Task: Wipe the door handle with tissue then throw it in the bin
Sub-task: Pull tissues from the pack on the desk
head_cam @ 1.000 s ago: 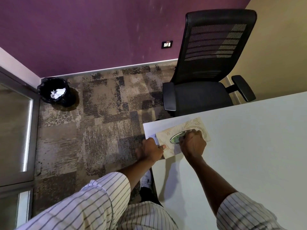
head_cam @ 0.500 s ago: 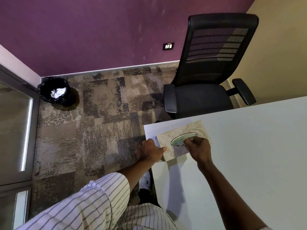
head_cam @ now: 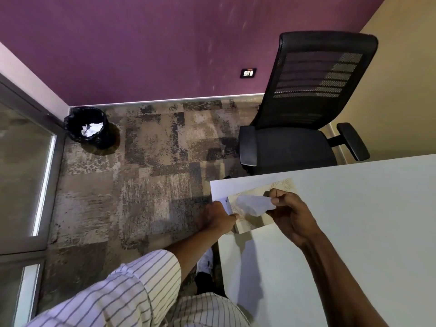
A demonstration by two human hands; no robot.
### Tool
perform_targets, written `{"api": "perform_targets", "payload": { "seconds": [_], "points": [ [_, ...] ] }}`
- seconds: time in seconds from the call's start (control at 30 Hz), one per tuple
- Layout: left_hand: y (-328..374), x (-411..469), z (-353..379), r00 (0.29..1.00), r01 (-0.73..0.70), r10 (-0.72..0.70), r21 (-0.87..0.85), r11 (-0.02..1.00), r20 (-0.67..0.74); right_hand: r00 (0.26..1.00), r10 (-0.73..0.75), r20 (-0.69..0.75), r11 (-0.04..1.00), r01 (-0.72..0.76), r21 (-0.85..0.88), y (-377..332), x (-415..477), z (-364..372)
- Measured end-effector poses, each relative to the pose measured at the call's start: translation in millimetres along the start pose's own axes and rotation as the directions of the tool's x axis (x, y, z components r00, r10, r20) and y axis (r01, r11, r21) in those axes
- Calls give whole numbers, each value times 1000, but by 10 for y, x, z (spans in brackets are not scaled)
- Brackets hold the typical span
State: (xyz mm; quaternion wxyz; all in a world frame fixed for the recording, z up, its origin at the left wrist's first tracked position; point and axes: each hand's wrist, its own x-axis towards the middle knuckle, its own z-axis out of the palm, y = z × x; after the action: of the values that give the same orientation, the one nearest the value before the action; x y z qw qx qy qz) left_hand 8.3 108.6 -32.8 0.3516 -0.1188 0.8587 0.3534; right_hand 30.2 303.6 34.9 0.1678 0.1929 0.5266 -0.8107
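A cream patterned tissue box (head_cam: pixel 245 224) lies at the near left corner of the white table (head_cam: pixel 354 208). My left hand (head_cam: pixel 218 218) grips the box's left end. My right hand (head_cam: pixel 289 214) pinches a white tissue (head_cam: pixel 253 204), which is drawn up out of the box and covers its slot. A black-lined bin (head_cam: pixel 88 127) with crumpled white paper inside stands on the carpet in the far left corner. No door handle shows; only the grey frame of a glass door (head_cam: pixel 26 161) runs along the left edge.
A black mesh office chair (head_cam: pixel 304 128) stands just beyond the table's far edge, against the beige wall. Patterned carpet (head_cam: pixel 141 185) stretches between me and the bin. A wall socket (head_cam: pixel 248 73) sits low on the purple wall.
My right hand moved from the box's oval slot back to the right, pulling a white tissue out. My left hand stayed on the box's end.
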Motion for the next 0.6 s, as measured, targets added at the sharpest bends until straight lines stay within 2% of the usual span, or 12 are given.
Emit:
{"api": "perform_targets", "payload": {
  "seconds": [0.1,0.17,0.23,0.37,0.53,0.6],
  "points": [
    [35,-122,-164,995,32,-5,-276,961,97,995,40,96,993,-51,110,11,66,155],
    [65,-233,-330,981,103,-10,-472,876,196,993,69,97,985,-83,148,70,126,269],
    [56,-347,-493,974,139,5,-614,777,226,991,77,113,985,-93,143,113,185,400],
    [-160,-592,-811,992,88,16,-772,629,125,978,88,188,992,-104,74,162,277,739],
    [-555,-818,-1267,998,17,49,-913,407,40,982,120,148,993,-119,-17,278,352,1259],
    [-768,-875,-1432,1000,-31,7,-924,381,-31,971,131,201,989,-116,-86,330,357,1506]
  ]
}}
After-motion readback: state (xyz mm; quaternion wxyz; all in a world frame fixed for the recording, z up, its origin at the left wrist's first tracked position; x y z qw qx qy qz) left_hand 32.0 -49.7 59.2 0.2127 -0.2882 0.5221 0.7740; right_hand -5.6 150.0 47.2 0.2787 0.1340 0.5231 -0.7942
